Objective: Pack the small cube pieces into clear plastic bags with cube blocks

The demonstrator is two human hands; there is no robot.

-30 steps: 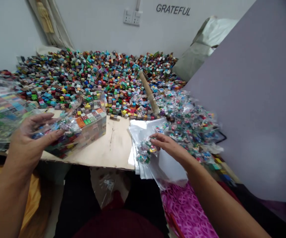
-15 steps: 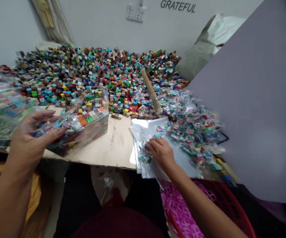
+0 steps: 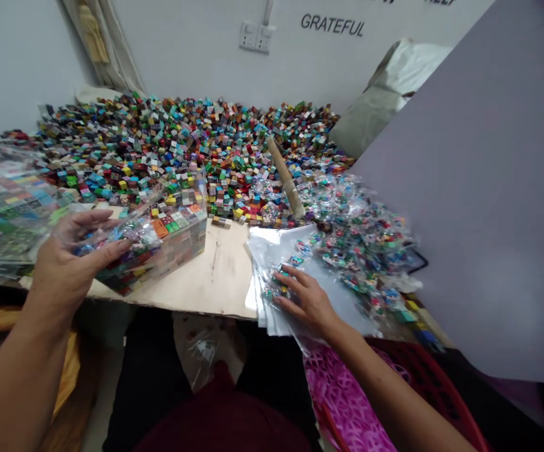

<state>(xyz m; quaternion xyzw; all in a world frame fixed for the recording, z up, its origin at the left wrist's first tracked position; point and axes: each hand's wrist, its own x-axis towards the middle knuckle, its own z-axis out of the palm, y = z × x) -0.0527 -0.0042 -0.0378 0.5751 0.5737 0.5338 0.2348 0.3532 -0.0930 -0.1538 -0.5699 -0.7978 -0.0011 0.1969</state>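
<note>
My left hand (image 3: 81, 251) curls around small clear-wrapped packets (image 3: 135, 235) at the mouth of a clear bag of coloured cubes (image 3: 178, 242), which lies at the table's front left. Over a stack of flat clear bags (image 3: 342, 307), my right hand (image 3: 304, 298) has its fingers spread, fingertips by several small wrapped pieces (image 3: 295, 259). No piece is seen held in it. Whether the fingertips touch the pieces cannot be made out.
Loose coloured cubes (image 3: 168, 138) cover the back of the table (image 3: 220, 270). A wooden stick (image 3: 285, 176) lies on them. Wrapped packets (image 3: 361, 232) are heaped at right, filled bags (image 3: 8, 213) at left. A red basket (image 3: 446, 389) holds pink pieces (image 3: 342, 402).
My right hand has spread its fingers, which were bunched on the small wrapped pieces. My left hand, with its packets, appears slightly further right. The view has shifted a little.
</note>
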